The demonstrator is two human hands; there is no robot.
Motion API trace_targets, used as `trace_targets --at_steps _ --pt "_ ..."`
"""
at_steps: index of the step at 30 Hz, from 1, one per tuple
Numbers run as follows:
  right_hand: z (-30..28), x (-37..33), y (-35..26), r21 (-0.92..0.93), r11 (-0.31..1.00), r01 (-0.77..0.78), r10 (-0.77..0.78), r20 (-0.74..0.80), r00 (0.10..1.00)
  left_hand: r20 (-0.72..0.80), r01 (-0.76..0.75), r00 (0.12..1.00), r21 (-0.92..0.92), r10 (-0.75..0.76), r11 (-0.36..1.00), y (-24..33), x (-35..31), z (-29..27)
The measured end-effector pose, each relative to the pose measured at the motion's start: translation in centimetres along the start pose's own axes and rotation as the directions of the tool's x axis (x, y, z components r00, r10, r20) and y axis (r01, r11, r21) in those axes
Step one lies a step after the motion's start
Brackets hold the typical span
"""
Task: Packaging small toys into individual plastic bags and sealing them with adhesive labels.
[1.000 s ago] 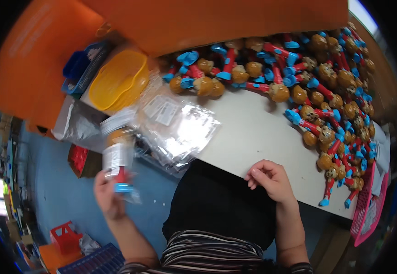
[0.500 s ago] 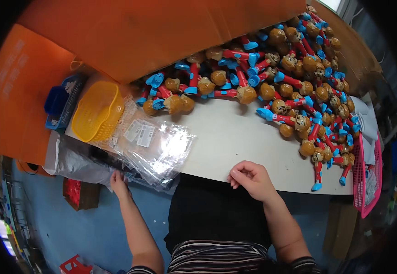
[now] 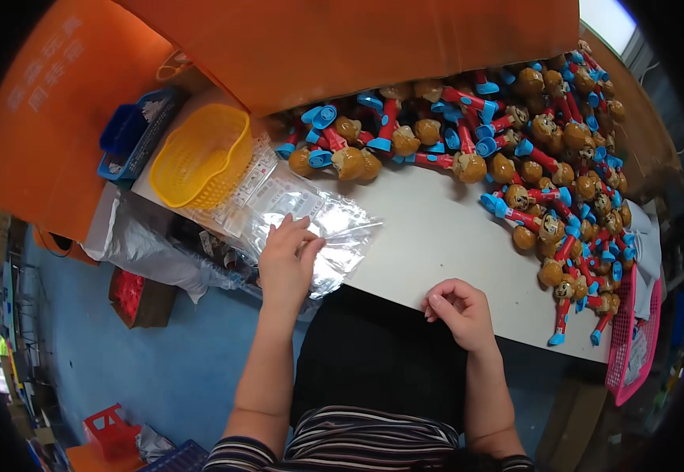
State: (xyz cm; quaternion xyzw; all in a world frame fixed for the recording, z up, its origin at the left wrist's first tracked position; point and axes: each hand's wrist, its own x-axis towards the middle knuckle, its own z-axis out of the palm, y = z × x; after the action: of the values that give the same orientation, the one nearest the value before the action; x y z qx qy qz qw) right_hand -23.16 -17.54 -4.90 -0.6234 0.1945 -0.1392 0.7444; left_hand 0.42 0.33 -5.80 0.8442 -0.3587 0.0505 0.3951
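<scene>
Over a pile of clear plastic bags [image 3: 355,253] with printed labels is my left hand [image 3: 285,256]. Its thumb and forefinger pinch the top bag, and a fold runs rightward from the fingertips. My right hand [image 3: 464,309] rests at the table's front edge, its fingers curled in toward the thumb, with nothing visible in them. Beyond it, a large heap of toy figures [image 3: 548,226] covers the back and right of the white table [image 3: 428,228]. They have round brown heads, red stems and light-blue ends.
Left of the bags stand a yellow basket [image 3: 170,169] and blue bins [image 3: 121,134]. Orange board [image 3: 373,47] walls the back. A pink basket [image 3: 623,346] hangs at the right edge. Grey plastic sheeting [image 3: 141,240] droops off the left edge, above a box of red pieces [image 3: 129,295].
My left hand has moved up and right, from the sheeting at the table's left edge onto the clear bags. My right hand stays curled at the front edge. The view has shifted.
</scene>
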Motion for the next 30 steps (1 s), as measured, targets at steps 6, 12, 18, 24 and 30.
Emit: trace_targets --at_steps 6,12,18,24,30 --pt "0.5 0.8 0.0 0.057 0.998 -0.036 0.036 -0.006 0.999 -0.024 0.09 0.994 -0.356 -0.105 0.93 4.5 -0.6 0.1" --pt "3.3 5.6 -1.3 0.103 0.983 -0.15 0.147 0.034 0.989 0.037 -0.048 0.998 -0.2 0.056 0.979 6.0 -2.0 1.2" --pt "1.9 6.1 -1.3 0.09 0.988 -0.127 0.127 0.01 0.992 0.088 -0.091 0.99 -0.223 0.113 0.971 5.8 -2.0 -0.1" --pt "2.7 5.7 -0.7 0.237 0.962 -0.138 0.152 -0.043 0.987 -0.05 -0.098 0.995 -0.266 0.087 0.959 8.0 -2.1 0.3" --pt "3.7 5.3 -0.6 0.141 0.981 -0.132 0.146 -0.095 0.985 0.035 -0.055 0.997 -0.208 0.063 0.977 9.5 -3.3 3.0"
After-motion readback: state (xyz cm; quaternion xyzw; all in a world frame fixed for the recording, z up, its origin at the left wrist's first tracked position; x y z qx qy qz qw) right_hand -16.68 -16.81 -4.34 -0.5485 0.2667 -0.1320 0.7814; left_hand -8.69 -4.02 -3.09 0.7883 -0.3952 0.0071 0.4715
